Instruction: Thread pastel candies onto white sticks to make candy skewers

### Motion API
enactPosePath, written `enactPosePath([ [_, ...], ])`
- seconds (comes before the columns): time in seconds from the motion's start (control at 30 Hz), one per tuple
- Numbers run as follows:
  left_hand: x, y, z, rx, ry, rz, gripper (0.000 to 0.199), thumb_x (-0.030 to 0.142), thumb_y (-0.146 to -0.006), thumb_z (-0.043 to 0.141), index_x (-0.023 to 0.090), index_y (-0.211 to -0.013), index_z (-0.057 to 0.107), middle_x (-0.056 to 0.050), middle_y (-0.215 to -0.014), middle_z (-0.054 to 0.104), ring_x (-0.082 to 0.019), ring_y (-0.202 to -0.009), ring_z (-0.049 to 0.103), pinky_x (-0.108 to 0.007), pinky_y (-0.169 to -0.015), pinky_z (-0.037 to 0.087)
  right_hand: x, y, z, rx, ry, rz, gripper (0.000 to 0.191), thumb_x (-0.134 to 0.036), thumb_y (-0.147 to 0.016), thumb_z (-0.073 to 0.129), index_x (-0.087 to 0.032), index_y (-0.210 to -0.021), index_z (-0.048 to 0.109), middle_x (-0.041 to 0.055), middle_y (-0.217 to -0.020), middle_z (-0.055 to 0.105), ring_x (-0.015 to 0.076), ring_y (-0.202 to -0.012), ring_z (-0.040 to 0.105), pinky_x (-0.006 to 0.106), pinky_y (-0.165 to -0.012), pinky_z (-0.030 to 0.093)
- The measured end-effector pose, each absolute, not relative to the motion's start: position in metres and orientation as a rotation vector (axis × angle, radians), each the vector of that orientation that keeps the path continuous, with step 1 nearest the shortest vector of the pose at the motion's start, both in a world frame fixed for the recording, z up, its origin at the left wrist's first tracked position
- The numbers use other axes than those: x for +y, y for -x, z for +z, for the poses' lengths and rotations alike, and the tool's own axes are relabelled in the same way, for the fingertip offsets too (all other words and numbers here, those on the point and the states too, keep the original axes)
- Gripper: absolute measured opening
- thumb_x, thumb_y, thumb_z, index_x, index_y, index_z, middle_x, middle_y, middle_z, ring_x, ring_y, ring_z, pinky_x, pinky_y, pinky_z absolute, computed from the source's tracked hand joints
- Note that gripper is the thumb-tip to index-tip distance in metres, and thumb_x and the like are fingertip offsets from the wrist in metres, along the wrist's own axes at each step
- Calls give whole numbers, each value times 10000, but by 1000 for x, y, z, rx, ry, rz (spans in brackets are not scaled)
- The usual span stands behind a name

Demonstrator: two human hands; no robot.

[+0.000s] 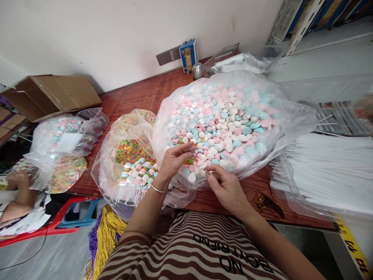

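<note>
From the head camera, here we are over the red-brown wooden table (131,98), both hands at the near edge of a big clear plastic bag (294,116). It lies wide open, packed with pastel discs (230,134) in pink, white and pale blue. In comes the left hand (175,160), bracelet (157,189) on the wrist, poised over the discs, index finger and thumb curved towards each other; whether anything sits between them, I cannot tell. Opposite, the right hand (223,184) has thumb and index finger pressed together at the bag's near edge, pinching a thin pale piece (206,170), perhaps a stick, though it is too small to be sure.

Just left of the big bag, a second clear bag (103,163) shows tiny orange, yellow and green rings (132,151), and in front of those lies a cluster of disc-topped sticks (138,177), white stems pointing towards the wearer. Over to the right, a clear plastic bin (294,198) brims with plain white sticks (329,171), and gold-coloured ties (268,203) lie on the wood beside it. Farther left, more filled bags (64,136) sit before an open cardboard box (61,93), near a co-worker's arm (25,200).
</note>
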State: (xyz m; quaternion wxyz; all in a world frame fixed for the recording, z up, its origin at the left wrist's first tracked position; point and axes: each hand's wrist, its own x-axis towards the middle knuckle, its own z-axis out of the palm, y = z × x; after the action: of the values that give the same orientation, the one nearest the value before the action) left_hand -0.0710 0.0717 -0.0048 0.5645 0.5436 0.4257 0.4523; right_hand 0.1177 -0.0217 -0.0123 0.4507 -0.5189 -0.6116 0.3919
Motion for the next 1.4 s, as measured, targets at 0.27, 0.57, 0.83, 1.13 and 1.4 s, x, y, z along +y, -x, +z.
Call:
enactPosePath([
  [0.27,83,86,0,1449,-1985,1098,168,205,-881,683,221,-1019,779,-54,-1057,787,-218,-1008,713,-412,-955,568,-23,-119,-10,-1489,1336,944,191,-298,-950,508,-180,-1011,646,-51,-603,587,122,-513,494,240,-530,358],
  [0.57,110,56,3,1468,-2661,329,160,184,-917,629,223,-951,781,-96,-962,711,-276,-981,617,-419,-862,477,-21,-130,-18,-1440,1388,881,192,-315,-958,528,-189,-1043,645,-35,-614,625,146,-528,531,259,-544,385],
  [0.83,102,58,1,1385,-2285,761,58,185,-873,680,213,-924,680,-42,-945,715,-199,-911,661,-330,-827,524,-19,-132,-17,-1454,1366,896,191,-310,-956,516,-191,-1036,642,-34,-615,630,145,-505,527,263,-521,377],
  [1.13,83,69,7,1659,-2463,617,191,107,-876,598,212,-995,705,-84,-1036,702,-231,-959,659,-350,-825,524,-20,-129,-16,-1488,1352,912,192,-305,-959,508,-184,-1027,640,-36,-617,631,139,-503,518,259,-525,372],
  [1.4,110,56,-6,1749,-2450,582,62,230,-875,695,190,-847,733,-106,-938,709,-281,-962,633,-417,-878,497,-19,-131,-18,-1495,1359,918,204,-302,-965,502,-178,-1042,644,-37,-623,625,141,-522,531,253,-539,382],
])
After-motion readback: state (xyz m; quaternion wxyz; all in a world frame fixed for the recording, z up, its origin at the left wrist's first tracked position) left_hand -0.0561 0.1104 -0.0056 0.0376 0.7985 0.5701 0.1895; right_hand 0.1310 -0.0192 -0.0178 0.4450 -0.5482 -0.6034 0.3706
